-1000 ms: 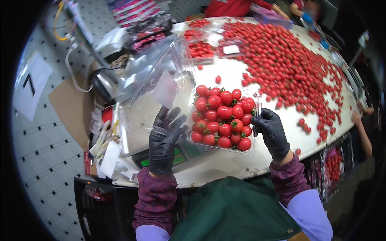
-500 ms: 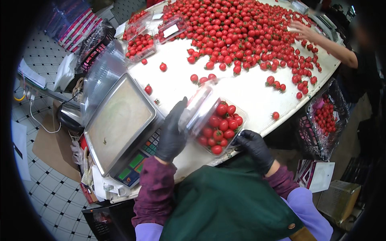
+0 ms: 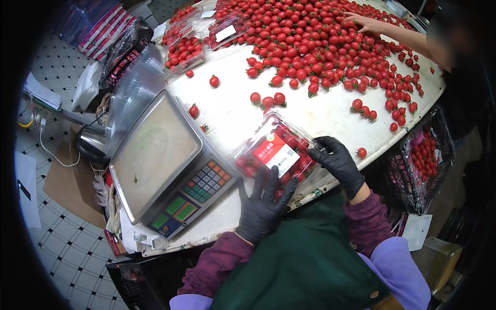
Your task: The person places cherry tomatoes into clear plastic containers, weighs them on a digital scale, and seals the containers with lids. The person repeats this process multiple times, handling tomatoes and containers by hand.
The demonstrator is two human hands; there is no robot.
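A clear plastic clamshell box (image 3: 302, 173) of cherry tomatoes lies on the table in front of me, its lid down with a red and white label (image 3: 274, 154) on top. My left hand (image 3: 258, 209), in a black glove, rests at the near left side of the box, fingers spread against lid and edge. At the right corner, my right hand (image 3: 340, 164), also gloved in black, has its fingers bent round the rim. Left of the box stands a weighing scale (image 3: 160, 155) with a bare metal pan.
A large heap of cherry tomatoes (image 3: 315, 46) covers the far table. Filled boxes (image 3: 184, 54) stand at the far left beside stacked clear lids or trays (image 3: 135, 98). A co-worker's hand (image 3: 364, 23) touches the heap. A lined crate (image 3: 421, 160) sits right of the table.
The raised lid has come down over the tomatoes, and its label now faces up. My left hand has moved right and nearer, onto the box. The co-worker's hand has shifted left across the heap.
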